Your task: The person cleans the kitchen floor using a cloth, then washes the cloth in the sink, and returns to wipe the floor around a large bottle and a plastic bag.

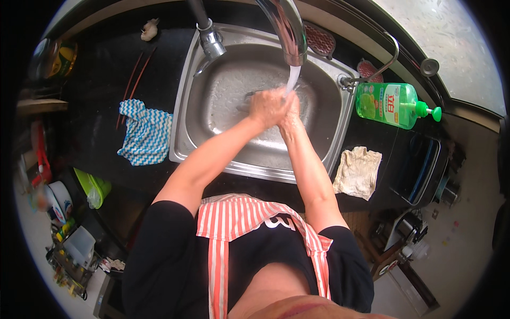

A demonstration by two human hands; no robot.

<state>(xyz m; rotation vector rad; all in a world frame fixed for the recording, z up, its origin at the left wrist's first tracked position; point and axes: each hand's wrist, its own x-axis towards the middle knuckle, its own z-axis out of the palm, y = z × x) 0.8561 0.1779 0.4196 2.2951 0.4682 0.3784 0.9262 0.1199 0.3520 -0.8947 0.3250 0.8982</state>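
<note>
Over a stainless steel sink (pixel 223 75), my left hand (pixel 265 105) and my right hand (pixel 293 105) are pressed together beneath a chrome faucet (pixel 294 52). Running water (pixel 293 75) falls from its spout onto them. The fingers overlap and are blurred, so I cannot tell whether anything lies between the palms. Water wets the right wrist. A second, smaller chrome tap fitting (pixel 213 44) stands at the sink's upper left. Some dark shape shows under the hands, too hidden to name.
Left of the sink lie a blue-and-white wavy-patterned cloth (pixel 149 133), red chopsticks (pixel 137 79) and a garlic bulb (pixel 150 30). At its right are a green dish soap pump bottle (pixel 386 104) lying on its side and a beige cloth (pixel 358 171). A light green bin (pixel 93 185) is at lower left.
</note>
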